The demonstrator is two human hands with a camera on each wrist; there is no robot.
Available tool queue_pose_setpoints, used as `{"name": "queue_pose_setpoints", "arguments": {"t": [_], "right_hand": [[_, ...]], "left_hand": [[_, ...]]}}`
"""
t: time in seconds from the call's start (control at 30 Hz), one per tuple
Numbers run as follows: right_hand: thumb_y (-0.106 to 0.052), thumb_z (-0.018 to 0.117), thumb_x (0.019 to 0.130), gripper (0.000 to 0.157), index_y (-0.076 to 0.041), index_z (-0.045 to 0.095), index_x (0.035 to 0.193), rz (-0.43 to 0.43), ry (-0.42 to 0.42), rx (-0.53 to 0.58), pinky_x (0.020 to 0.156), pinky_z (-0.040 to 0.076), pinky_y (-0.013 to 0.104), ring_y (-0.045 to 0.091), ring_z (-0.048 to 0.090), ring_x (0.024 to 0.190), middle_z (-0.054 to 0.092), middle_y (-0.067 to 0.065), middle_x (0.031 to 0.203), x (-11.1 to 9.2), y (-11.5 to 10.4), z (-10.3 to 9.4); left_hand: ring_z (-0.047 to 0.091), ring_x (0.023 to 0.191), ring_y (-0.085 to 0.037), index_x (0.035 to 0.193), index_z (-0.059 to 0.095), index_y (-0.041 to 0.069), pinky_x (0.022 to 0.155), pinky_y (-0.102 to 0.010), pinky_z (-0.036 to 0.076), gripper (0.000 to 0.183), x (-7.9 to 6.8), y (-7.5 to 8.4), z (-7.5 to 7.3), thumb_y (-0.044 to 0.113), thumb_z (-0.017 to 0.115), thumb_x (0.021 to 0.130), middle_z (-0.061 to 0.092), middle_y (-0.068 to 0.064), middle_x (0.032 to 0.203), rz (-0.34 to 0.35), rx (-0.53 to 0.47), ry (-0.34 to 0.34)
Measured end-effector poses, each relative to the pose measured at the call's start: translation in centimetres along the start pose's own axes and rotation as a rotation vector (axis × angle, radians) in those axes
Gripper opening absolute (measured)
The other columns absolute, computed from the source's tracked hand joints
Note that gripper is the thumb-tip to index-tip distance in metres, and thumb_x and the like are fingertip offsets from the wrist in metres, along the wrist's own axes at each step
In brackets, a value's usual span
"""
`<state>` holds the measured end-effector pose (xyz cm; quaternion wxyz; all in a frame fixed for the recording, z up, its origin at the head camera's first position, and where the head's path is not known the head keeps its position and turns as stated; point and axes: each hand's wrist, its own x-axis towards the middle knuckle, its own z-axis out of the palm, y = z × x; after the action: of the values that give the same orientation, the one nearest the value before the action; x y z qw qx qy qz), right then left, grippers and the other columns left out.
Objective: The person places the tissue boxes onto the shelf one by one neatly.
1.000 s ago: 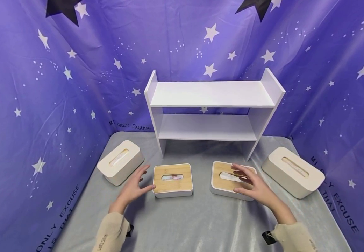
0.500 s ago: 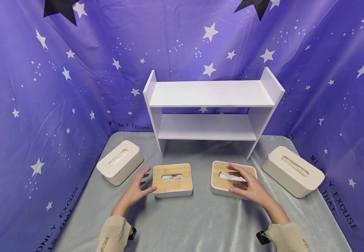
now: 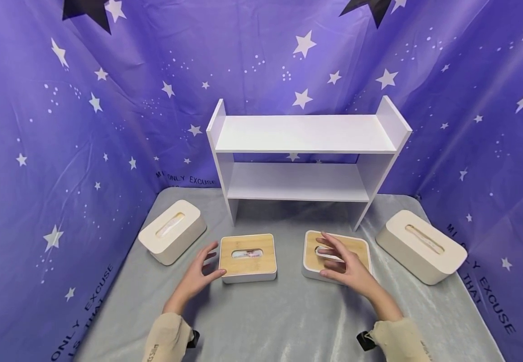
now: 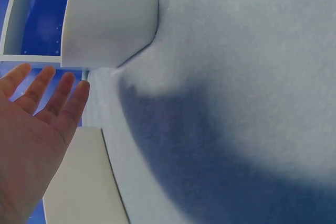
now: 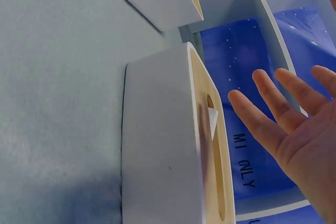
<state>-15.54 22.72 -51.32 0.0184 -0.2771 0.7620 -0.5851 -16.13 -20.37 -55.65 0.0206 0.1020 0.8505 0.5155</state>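
Observation:
Two white tissue boxes with bamboo lids lie on the grey cloth. Beside the left edge of the left bamboo-lidded tissue box (image 3: 266, 246) is my left hand (image 3: 196, 276), fingers spread and slightly bent, holding nothing. My right hand (image 3: 349, 271) hovers over the right bamboo-lidded tissue box (image 3: 356, 245) and partly covers its slot in the head view. In the right wrist view, the fingers (image 5: 262, 124) stand apart from that box's lid, and a bit of white tissue (image 5: 212, 121) shows in the slot. The left wrist view has the left palm (image 4: 31, 145) near a white box side.
A white two-tier shelf (image 3: 297, 133) stands at the back of the grey cloth-covered table (image 3: 266, 322). One cream tissue box (image 3: 173, 234) sits at the far left, another cream tissue box (image 3: 419, 246) at the far right. Purple star-print curtains (image 3: 261, 60) enclose the table.
My right hand has drifted left across the right bamboo-lidded tissue box. My left hand has shifted slightly right. The boxes and shelf have stayed in place.

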Motion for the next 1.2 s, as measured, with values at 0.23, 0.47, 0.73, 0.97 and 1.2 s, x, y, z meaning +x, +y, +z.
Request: {"name": "queue_pose_setpoints", "arguments": {"t": [0.23,0.47,0.73,0.97,1.2], "right_hand": [[0.007,0.068,0.088,0.090,0.001,0.012,0.158,0.003,-0.033,0.067,0.101,0.056,0.030,0.007,0.055,0.130,0.038,0.038,0.148,0.3,0.1,0.9],[0.011,0.068,0.087,0.090,0.003,0.012,0.157,0.004,-0.032,0.080,0.106,0.052,0.027,0.014,0.054,0.133,0.035,0.042,0.147,0.4,0.6,1.8],[0.008,0.068,0.087,0.089,0.001,0.014,0.158,0.004,-0.042,0.069,0.105,0.054,0.037,0.018,0.056,0.132,0.038,0.037,0.149,0.5,1.0,2.7],[0.005,0.068,0.089,0.086,0.006,0.014,0.156,-0.014,-0.048,0.074,0.104,0.054,0.037,0.018,0.056,0.131,0.038,0.039,0.147,0.7,1.6,3.4],[0.003,0.068,0.090,0.086,-0.003,0.017,0.159,0.013,-0.051,0.048,0.107,0.052,0.035,0.027,0.054,0.134,0.041,0.031,0.151,0.8,2.1,4.4]], "left_hand": [[0.045,0.136,-0.049,0.155,0.030,0.004,0.108,-0.062,0.046,0.084,-0.3,-0.4,0.6,0.012,0.077,0.086,0.039,-0.024,0.155,-0.028,-0.109,0.014],[0.044,0.138,-0.048,0.155,0.029,0.002,0.108,-0.061,0.046,0.084,-0.7,-0.5,1.1,0.011,0.076,0.087,0.038,-0.024,0.156,-0.053,-0.172,0.025],[0.042,0.137,-0.050,0.154,0.028,-0.001,0.107,-0.059,0.048,0.082,-1.0,-1.2,1.9,0.006,0.074,0.087,0.036,-0.027,0.156,-0.041,-0.221,0.052],[0.043,0.136,-0.050,0.154,0.029,-0.002,0.106,-0.050,0.051,0.081,-1.3,-1.5,2.5,0.002,0.074,0.086,0.035,-0.029,0.155,-0.052,-0.276,0.074],[0.043,0.137,-0.048,0.154,0.029,-0.002,0.103,-0.024,0.052,0.081,-1.4,-1.7,2.9,0.002,0.073,0.087,0.034,-0.029,0.155,-0.076,-0.311,0.089]]}}
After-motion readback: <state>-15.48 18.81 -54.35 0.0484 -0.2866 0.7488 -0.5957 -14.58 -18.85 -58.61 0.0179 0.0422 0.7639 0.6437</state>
